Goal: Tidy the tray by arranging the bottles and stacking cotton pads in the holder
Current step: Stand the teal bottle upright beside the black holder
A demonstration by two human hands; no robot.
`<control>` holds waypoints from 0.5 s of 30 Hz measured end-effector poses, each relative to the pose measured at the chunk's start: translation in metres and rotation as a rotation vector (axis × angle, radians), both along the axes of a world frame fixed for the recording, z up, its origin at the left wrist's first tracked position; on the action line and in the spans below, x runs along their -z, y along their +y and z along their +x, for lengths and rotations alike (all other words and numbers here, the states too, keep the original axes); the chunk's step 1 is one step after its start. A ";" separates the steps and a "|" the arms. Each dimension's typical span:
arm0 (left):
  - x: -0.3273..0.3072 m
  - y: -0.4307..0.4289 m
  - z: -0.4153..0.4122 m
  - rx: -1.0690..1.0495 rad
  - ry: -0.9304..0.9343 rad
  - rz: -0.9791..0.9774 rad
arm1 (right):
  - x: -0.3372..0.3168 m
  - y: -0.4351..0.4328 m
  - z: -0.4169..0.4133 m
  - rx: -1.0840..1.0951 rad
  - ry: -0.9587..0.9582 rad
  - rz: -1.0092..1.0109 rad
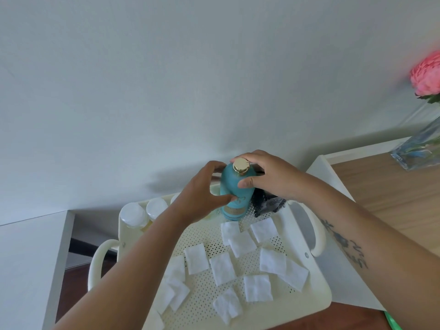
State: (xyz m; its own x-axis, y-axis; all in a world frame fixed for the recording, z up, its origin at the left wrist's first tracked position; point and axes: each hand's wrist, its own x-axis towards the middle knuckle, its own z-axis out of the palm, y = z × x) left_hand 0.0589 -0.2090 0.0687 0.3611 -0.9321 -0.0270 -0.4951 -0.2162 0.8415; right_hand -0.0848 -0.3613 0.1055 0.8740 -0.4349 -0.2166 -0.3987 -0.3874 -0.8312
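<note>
The teal bottle (234,191) stands upright at the far edge of the perforated tray (316,296), just beside a dark holder (267,202). The left hand (202,194) and the right hand (269,177) both have their grip closed around it. It is better to slide it level toward the white-capped bottles (142,214), with the base kept flat. The cotton pads (222,267) lie scattered near.

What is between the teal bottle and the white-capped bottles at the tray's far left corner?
In the head view, the left hand lies between them, gripping the teal bottle; it hides the tray floor beside the white-capped bottles.
</note>
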 end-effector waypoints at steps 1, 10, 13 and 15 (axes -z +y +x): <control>0.000 0.001 0.000 -0.015 0.000 -0.006 | -0.001 -0.001 0.002 -0.020 0.000 0.020; 0.002 0.007 -0.009 -0.091 0.002 -0.050 | -0.011 -0.012 0.006 -0.125 0.031 0.090; 0.005 0.009 -0.013 -0.116 0.004 -0.073 | 0.001 -0.007 -0.001 -0.084 -0.021 0.060; 0.008 0.011 -0.015 -0.138 0.022 -0.076 | 0.012 0.002 -0.008 0.023 -0.139 0.104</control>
State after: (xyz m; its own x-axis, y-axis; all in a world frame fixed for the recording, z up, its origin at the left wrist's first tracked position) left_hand 0.0443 -0.1975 0.0609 0.4865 -0.8731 0.0326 -0.4462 -0.2162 0.8684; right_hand -0.0925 -0.3594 0.0931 0.8890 -0.4364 -0.1386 -0.2843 -0.2889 -0.9142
